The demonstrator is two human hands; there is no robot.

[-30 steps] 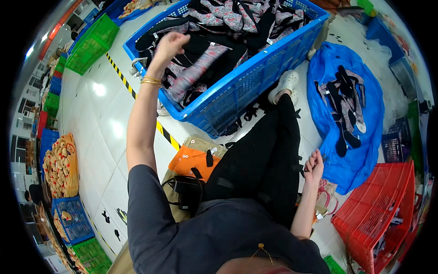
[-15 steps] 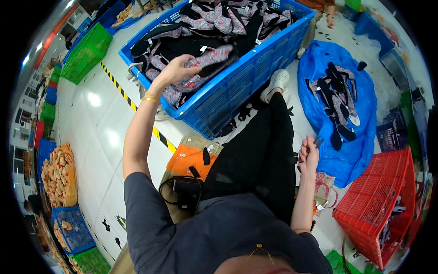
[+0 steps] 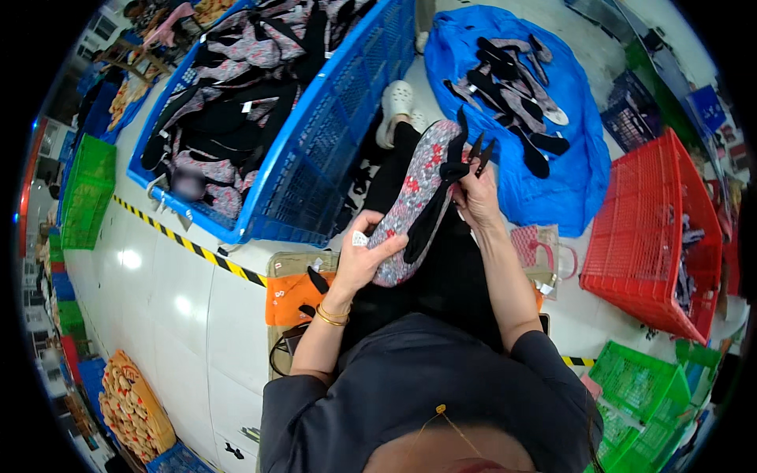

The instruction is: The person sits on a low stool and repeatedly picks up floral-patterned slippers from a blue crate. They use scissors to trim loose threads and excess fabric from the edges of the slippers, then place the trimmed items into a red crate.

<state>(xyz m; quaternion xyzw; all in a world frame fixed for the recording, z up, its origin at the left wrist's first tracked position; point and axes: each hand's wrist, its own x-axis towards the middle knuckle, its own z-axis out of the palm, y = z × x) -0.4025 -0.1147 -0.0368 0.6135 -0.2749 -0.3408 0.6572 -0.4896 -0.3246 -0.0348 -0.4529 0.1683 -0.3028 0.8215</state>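
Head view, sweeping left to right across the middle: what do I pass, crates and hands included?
Green crate → blue crate of patterned pieces → left hand → floral shoe upper it grips → right hand with small black snips → blue sheet → red crate.

this looked like a garment or footwear workshop. plastic crates (image 3: 662, 229) of fabric pieces crowded the tiled floor (image 3: 181, 307), with hazard tape (image 3: 189, 246) across it.
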